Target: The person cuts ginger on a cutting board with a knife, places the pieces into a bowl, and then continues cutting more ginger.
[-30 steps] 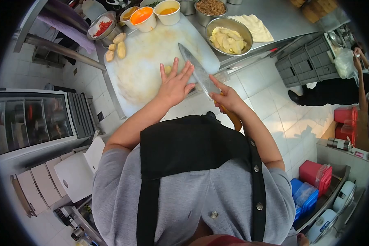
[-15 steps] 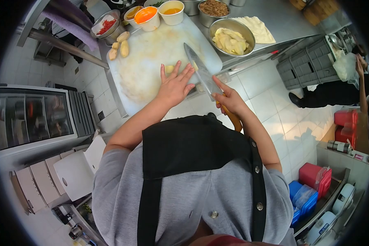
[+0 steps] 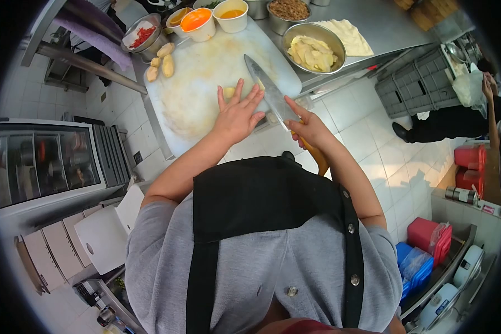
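Observation:
My right hand (image 3: 309, 129) is closed around the yellow handle of a large kitchen knife (image 3: 266, 92). The blade points away from me and lies low over the white cutting board (image 3: 195, 83). Just left of the blade, my left hand (image 3: 238, 116) rests on the board with its fingers spread. A small pale-yellow piece (image 3: 229, 92) lies by its fingertips, and another sliver shows between the fingers and the blade; part may be hidden under the hand. Several peeled, pale-yellow knobbly pieces that look like ginger (image 3: 167, 65) lie at the board's left edge.
A steel bowl (image 3: 339, 65) of pale-yellow slices stands right of the board, beside a folded cloth (image 3: 350, 38). Along the far edge are white tubs of orange sauce (image 3: 197, 23) and yellow liquid (image 3: 232, 14), and a bowl of red strips (image 3: 143, 38). A co-worker (image 3: 456, 125) is at right.
The knife has shifted slightly to the left, its tip a little farther forward. My left hand has stayed nearly in place with its fingers spread.

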`<action>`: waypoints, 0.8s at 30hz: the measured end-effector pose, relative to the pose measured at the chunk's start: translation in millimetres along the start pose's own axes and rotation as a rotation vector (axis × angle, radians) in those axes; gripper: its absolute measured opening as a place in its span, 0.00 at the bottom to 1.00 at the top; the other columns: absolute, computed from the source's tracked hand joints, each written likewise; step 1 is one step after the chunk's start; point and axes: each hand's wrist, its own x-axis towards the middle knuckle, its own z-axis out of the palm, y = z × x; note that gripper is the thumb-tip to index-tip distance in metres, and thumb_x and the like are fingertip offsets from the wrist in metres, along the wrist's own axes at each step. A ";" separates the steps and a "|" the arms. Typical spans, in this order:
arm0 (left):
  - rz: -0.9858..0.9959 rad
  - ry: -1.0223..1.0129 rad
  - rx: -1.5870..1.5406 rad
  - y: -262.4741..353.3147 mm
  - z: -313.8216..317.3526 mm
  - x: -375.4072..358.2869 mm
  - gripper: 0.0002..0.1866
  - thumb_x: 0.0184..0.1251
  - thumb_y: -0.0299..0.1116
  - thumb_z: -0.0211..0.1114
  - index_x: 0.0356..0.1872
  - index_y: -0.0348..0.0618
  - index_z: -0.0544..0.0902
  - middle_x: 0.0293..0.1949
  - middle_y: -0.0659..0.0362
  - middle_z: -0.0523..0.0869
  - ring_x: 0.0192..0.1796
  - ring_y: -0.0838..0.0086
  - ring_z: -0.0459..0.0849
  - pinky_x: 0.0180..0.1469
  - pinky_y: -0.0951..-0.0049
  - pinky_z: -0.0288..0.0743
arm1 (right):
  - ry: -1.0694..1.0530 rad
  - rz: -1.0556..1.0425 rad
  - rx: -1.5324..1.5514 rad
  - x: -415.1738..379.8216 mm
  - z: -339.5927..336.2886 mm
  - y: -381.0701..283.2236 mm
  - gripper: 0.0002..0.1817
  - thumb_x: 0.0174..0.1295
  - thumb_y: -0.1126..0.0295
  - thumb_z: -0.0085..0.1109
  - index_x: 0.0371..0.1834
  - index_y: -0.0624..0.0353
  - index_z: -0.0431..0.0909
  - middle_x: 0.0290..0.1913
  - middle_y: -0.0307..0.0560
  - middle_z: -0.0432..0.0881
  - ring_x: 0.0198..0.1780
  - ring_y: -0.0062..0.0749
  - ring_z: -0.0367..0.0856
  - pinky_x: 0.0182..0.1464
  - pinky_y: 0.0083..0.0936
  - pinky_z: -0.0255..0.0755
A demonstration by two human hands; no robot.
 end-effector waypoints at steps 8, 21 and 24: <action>-0.015 -0.016 -0.022 -1.3 -1.3 -0.5 0.27 0.70 0.49 0.52 0.69 0.58 0.67 0.72 0.68 0.64 0.77 0.58 0.49 0.68 0.28 0.29 | 0.026 0.087 -0.067 -14.2 -6.0 1.6 0.36 0.63 0.67 0.56 0.75 0.33 0.56 0.20 0.37 0.71 0.16 0.20 0.68 0.19 0.22 0.69; -0.010 -0.016 -0.034 1.3 -2.1 1.2 0.28 0.71 0.50 0.52 0.69 0.53 0.67 0.72 0.66 0.64 0.77 0.57 0.48 0.69 0.30 0.29 | 0.041 0.051 -0.071 2.0 -2.4 -3.2 0.35 0.64 0.66 0.56 0.75 0.32 0.56 0.19 0.38 0.70 0.16 0.20 0.67 0.19 0.22 0.68; 0.001 -0.016 -0.029 -0.6 -1.1 1.4 0.28 0.70 0.49 0.52 0.69 0.55 0.66 0.72 0.66 0.64 0.77 0.56 0.49 0.68 0.28 0.29 | 0.008 0.097 -0.078 -2.6 -3.3 -1.0 0.35 0.64 0.66 0.56 0.75 0.32 0.55 0.19 0.38 0.70 0.16 0.20 0.67 0.19 0.22 0.69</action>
